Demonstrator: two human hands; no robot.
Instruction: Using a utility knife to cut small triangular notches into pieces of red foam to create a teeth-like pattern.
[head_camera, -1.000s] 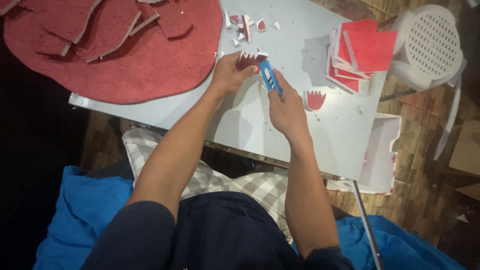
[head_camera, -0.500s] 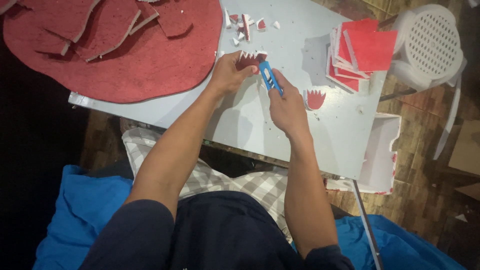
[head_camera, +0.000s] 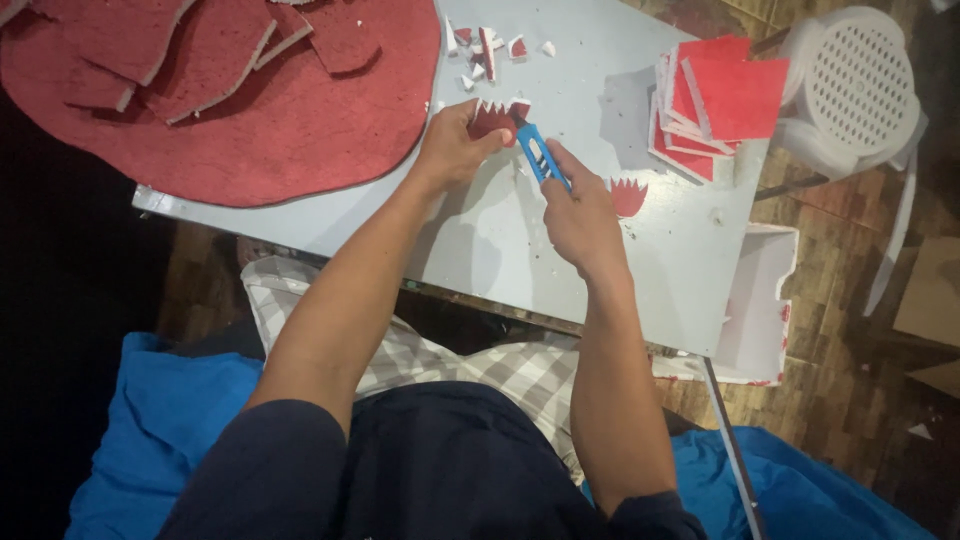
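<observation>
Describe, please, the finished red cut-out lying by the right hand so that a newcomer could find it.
Start at the pale grey table, then find the stack of red squares near its right edge. Just below that stack lies a small red jagged-edged piece, alone and flat beside the right hand, unlike the similar one pinched in the left hand.

On the table (head_camera: 500, 250), the large sheet (head_camera: 220, 130) lies left, the stacked squares (head_camera: 715, 105) right, scraps (head_camera: 490, 45) behind the toothed piece (head_camera: 495, 118), between both hands.

You have one blue cutter (head_camera: 537, 155) in your right hand (head_camera: 580, 215), one toothed red piece (head_camera: 492, 120) under your left hand (head_camera: 450, 150), a second toothed piece (head_camera: 628, 196) just right of your right hand, and one stack of red squares (head_camera: 715, 105) beyond it
</observation>
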